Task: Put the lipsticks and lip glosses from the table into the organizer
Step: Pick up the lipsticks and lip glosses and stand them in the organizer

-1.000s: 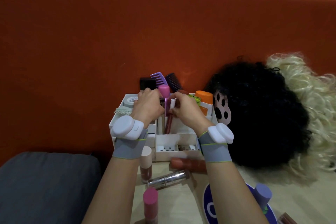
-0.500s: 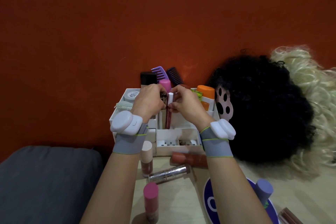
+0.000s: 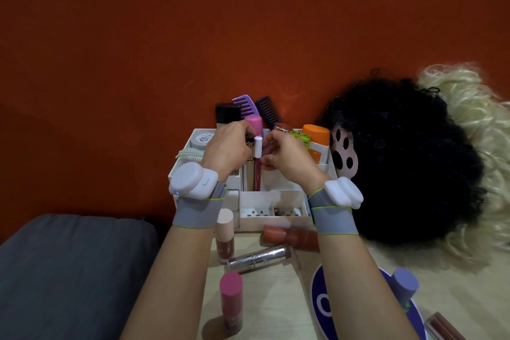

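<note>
A white organizer (image 3: pixel 273 218) stands against the orange backrest. A dark red lip gloss (image 3: pixel 257 174) with a white cap stands upright in its middle compartment, pinched near the top by my right hand (image 3: pixel 287 159). My left hand (image 3: pixel 229 149) curls around a gold tube (image 3: pixel 249 174) just left of it. On the table in front lie a nude-capped gloss (image 3: pixel 225 237), a glittery silver lipstick (image 3: pixel 259 257) and a brown-red tube (image 3: pixel 289 237). A pink-capped gloss (image 3: pixel 231 301) stands nearer to me.
Combs, a pink tube and an orange-capped bottle (image 3: pixel 316 141) fill the organizer's back. A black wig (image 3: pixel 408 163) and a blonde wig (image 3: pixel 474 124) lie to the right. A lilac-capped bottle (image 3: pixel 404 284), blue disc (image 3: pixel 320 303) and brown tube (image 3: pixel 444 328) sit near right; grey cushion (image 3: pixel 69 270) left.
The white-capped gloss has gone down into the middle compartment and now stands upright. Both hands stay at the organizer's top.
</note>
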A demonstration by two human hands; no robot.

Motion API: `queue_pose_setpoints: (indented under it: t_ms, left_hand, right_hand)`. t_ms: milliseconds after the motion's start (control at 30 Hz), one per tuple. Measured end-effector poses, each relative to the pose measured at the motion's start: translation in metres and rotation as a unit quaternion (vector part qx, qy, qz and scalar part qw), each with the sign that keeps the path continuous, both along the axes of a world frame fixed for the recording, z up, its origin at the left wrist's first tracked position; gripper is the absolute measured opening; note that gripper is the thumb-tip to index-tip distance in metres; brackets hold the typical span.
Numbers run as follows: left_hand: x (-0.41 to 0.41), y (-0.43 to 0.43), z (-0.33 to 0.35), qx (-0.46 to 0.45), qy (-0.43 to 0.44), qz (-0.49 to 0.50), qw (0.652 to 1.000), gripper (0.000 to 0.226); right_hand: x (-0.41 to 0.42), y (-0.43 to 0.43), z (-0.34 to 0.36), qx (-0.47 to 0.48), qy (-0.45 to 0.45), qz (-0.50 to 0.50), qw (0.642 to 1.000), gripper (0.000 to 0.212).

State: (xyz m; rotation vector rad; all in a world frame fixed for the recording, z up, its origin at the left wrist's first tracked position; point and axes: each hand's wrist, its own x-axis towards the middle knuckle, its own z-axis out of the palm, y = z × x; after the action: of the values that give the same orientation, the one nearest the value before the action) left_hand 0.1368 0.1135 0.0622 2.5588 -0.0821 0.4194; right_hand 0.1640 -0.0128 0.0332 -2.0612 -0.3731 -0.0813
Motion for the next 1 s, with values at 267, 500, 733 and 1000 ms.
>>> queue_pose_setpoints:
  t_ms: [267, 500, 733, 1000]
  left_hand:
    - [0.0, 0.0, 0.001, 0.004, 0.003, 0.002, 1.0, 0.042]
    - [0.001, 0.001, 0.0, -0.006, 0.001, 0.003, 1.0, 0.042]
    - [0.0, 0.001, 0.002, -0.017, 0.035, -0.03, 0.999, 0.051]
    - [-0.016, 0.004, 0.02, -0.019, 0.004, 0.001, 1.0, 0.06]
  right_hand:
    - [-0.002, 0.001, -0.002, -0.027, 0.001, 0.003, 1.0, 0.02]
    - [-0.001, 0.003, -0.002, -0.028, 0.012, -0.002, 1.0, 0.019]
    - [0.0, -0.002, -0.001, -0.028, 0.013, -0.002, 1.0, 0.022]
    - [-0.007, -0.015, 0.021, -0.094, -0.065, -0.072, 0.991, 0.023]
